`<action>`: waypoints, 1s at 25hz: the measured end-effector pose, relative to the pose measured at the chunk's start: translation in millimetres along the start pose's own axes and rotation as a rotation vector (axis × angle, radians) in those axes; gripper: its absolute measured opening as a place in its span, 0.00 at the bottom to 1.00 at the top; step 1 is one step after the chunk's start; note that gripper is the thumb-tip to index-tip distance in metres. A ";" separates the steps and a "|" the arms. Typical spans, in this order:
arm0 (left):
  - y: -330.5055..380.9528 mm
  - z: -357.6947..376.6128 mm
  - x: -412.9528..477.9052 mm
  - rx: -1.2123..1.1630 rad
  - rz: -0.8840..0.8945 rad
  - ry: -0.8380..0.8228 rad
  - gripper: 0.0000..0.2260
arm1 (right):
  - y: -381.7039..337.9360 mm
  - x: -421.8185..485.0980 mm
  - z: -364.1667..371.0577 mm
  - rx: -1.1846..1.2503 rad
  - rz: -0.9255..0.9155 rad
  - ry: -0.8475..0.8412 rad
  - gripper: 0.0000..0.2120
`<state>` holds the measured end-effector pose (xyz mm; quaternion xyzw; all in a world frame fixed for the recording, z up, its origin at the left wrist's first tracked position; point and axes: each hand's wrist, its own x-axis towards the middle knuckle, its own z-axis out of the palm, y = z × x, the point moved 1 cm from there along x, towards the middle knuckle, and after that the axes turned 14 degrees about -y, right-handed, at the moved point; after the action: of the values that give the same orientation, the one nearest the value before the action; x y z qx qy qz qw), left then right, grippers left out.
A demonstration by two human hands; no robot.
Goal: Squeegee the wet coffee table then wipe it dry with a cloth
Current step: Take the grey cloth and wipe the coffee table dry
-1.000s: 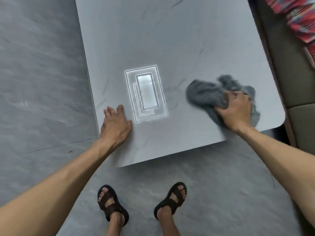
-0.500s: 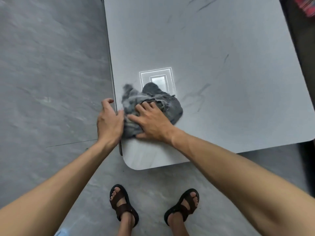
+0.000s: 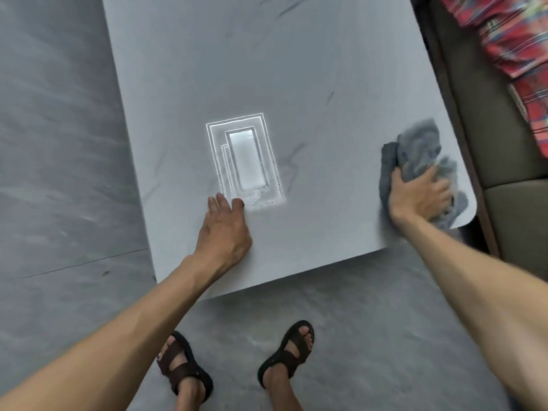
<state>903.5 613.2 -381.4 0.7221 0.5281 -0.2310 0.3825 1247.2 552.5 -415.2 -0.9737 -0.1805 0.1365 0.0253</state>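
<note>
Two hands over one counter (image 3: 207, 69), pale grey with marble veins. One cloth (image 3: 421, 149), grey and crumpled, lies at the counter's 4 o'clock corner, one fold hanging past the rounded edge. Right hand (image 3: 418, 197) grasps it, fingers curled into the folds, pressing it to the surface; some blur there. Left hand (image 3: 225, 229) released, flat on the counter at 6 o'clock, fingers straight, tips touching one bright rectangular reflection (image 3: 246, 161). Two sandals (image 3: 184, 372) on the grey floor (image 3: 59, 143) at 6 o'clock. One sofa (image 3: 489, 143) at 3 o'clock, one red plaid fabric (image 3: 510, 40) on it.
</note>
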 end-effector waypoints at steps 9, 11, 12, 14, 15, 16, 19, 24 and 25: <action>37.2 1.0 3.1 0.005 -0.031 -0.140 0.18 | 37.9 -106.3 18.9 -0.490 -1.586 -0.350 0.32; 33.3 1.3 3.6 0.002 -0.006 -0.067 0.16 | 61.1 -58.1 -0.8 -0.468 -1.563 -0.347 0.31; 28.6 0.4 4.1 -0.006 0.000 0.000 0.15 | 71.0 -34.7 -9.6 -0.391 -1.433 -0.333 0.30; 16.7 -4.4 2.8 -0.110 0.006 0.158 0.13 | 74.1 0.6 -20.3 -0.239 -0.964 -0.237 0.29; 9.0 -7.7 1.7 -0.205 0.005 0.217 0.12 | 62.1 10.7 -19.5 -0.170 -0.676 -0.159 0.29; -0.8 -11.4 -0.4 -0.302 0.003 0.263 0.11 | 39.4 14.2 -14.5 -0.103 -0.410 -0.101 0.29; -31.9 -20.0 -9.9 -0.510 -0.040 0.345 0.09 | -52.9 -7.4 1.4 0.051 -0.010 -0.088 0.31; -95.4 -25.2 -37.2 -0.677 -0.209 0.402 0.12 | -165.4 -140.5 46.4 -0.124 -0.566 -0.135 0.32; -104.7 -23.7 -41.4 -0.707 -0.235 0.404 0.12 | -170.5 -173.3 55.4 -0.174 -0.765 -0.151 0.31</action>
<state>789.5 623.4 -368.9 0.5120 0.7179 0.0686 0.4666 1017.7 649.5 -407.2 -0.8220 -0.5423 0.1729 -0.0217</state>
